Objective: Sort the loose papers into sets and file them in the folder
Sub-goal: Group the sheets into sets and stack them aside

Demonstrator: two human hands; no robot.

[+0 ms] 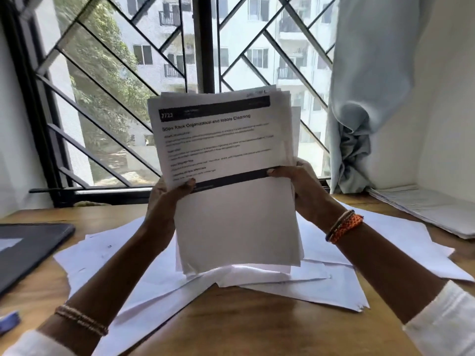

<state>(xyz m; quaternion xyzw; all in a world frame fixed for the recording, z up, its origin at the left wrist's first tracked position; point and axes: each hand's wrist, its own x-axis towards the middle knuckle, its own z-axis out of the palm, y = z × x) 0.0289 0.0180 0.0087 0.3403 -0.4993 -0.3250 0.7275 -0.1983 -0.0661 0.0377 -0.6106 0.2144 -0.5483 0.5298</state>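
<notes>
Left hand (169,194) and right hand (295,178) gripping upright paper stack (231,176), header "7723", title partly blurred

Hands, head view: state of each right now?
Left hand: gripping the left edge of the stack of papers, held upright over the table.
Right hand: gripping the right edge of the same stack.

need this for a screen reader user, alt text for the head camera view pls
Both hands, left hand and right hand, hold a stack of printed papers upright above loose sheets on a wooden desk, facing a barred window.
</notes>
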